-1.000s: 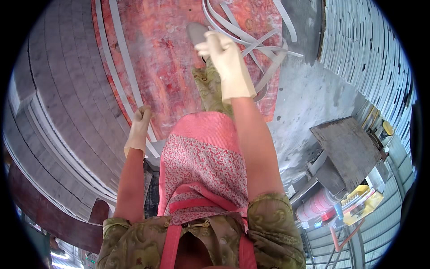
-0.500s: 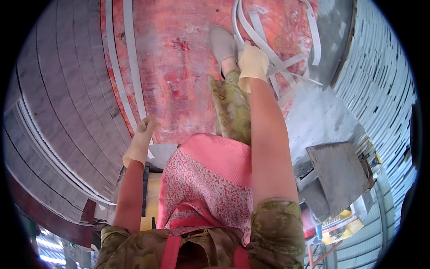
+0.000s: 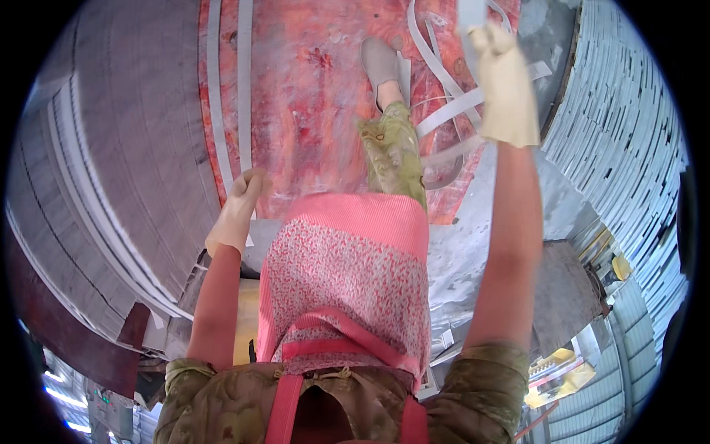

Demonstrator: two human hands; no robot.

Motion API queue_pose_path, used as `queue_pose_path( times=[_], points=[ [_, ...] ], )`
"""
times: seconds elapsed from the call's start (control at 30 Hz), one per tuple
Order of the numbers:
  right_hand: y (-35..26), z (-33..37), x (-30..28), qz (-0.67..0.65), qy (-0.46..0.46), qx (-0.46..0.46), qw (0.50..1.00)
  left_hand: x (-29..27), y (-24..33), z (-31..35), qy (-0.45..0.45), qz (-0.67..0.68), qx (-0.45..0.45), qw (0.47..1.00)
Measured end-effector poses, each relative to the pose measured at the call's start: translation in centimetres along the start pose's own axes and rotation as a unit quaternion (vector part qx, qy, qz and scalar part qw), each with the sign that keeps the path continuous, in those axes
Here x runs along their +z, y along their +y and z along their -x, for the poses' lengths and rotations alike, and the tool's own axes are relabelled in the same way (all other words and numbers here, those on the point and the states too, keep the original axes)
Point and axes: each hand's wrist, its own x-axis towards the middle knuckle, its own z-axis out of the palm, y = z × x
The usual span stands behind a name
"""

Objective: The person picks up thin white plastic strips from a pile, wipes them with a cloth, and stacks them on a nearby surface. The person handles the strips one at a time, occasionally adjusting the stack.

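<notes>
My cream-gloved right hand (image 3: 506,92), between 1 and 2 o'clock, clenched around blurred pale flat strip (image 3: 472,13). My cream-gloved left hand (image 3: 238,207), near 9, curled into fist; cannot tell whether gripping anything. Two long pale-grey flat strips (image 3: 245,81) lie near 11 on red-stained flat surface (image 3: 310,111). Loose white curling strips (image 3: 449,109) cross at 1, beside my grey slip-on shoe (image 3: 380,62).

Soft, bright light spreads evenly; glowing white strips (image 3: 65,398) glare at lower left. The cream-gloved right hand (image 3: 507,87) is smeared by blur, and stacked pale slats (image 3: 627,133) bend along the blackened fisheye rim.
</notes>
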Motion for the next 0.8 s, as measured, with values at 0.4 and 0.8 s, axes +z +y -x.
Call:
queue_pose_path(
  times=[0.4,0.8],
  points=[
    [-24.9,10.0,-14.0,-0.514,0.138,-0.333,0.778,-3.4,10.2,13.5,0.23,0.056,0.445,0.864],
    [-32.9,31.4,-13.9,-0.644,0.105,-0.125,0.747,-4.8,2.2,26.8,0.282,-0.131,0.591,0.744]
  ],
)
